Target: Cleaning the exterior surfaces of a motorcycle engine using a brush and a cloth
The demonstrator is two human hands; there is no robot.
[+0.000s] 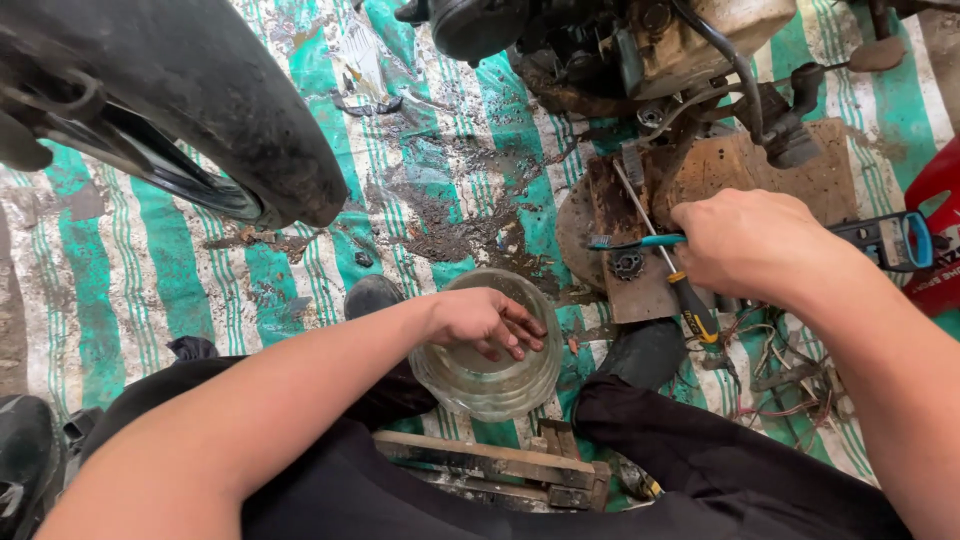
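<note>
My left hand (487, 322) reaches over the mouth of a clear plastic jar (490, 385) that stands between my knees, fingers apart and dipping into it. Whether it holds anything I cannot tell. My right hand (752, 243) is shut on a blue-handled toothbrush (630, 241), whose bristles point left over a dirty wooden board (790, 165). A small black sprocket (628, 264) lies on the board just below the brush. A long screwdriver with a black-and-yellow handle (690, 300) lies slanted across the board under my right hand.
A motorcycle tyre and mudguard (200, 110) fills the upper left. An engine (640, 50) sits at the top centre. A green-and-white striped tarp (200, 270) with oily grime covers the floor. Loose wires (790, 385), a blue tool (895, 240), a red object (940, 190), a wooden stool (500, 465).
</note>
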